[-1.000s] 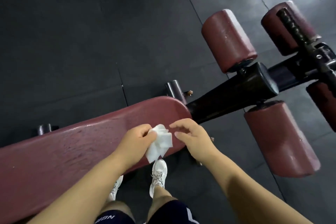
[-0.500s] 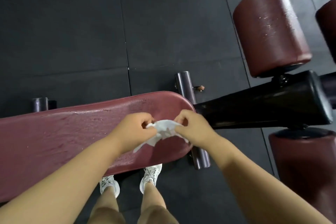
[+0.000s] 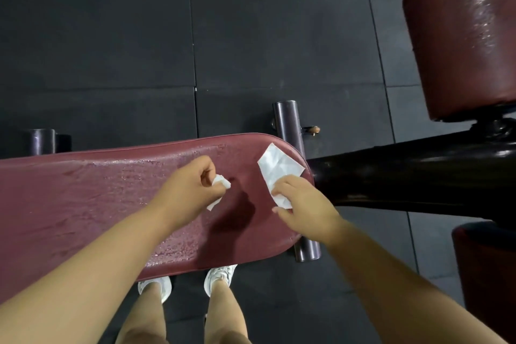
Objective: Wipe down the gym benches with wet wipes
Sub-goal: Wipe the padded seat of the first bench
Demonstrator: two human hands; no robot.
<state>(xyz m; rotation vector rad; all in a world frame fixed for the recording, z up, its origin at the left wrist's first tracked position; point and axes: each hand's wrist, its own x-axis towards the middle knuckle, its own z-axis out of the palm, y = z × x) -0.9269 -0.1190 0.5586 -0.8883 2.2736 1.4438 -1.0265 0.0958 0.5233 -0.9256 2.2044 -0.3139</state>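
Bench pad long axis left-right; rounded end points right.

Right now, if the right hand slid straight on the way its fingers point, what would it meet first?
The right hand already presses the flat wipe on the bench pad, its fingers pointing up-left. Going on, it would run over the wipe, then over the pad's far rim; nothing else seems to stand there, though depth is unclear.

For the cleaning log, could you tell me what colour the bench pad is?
Dark maroon red, with a wet sheen; the bench pad shows in the head view.
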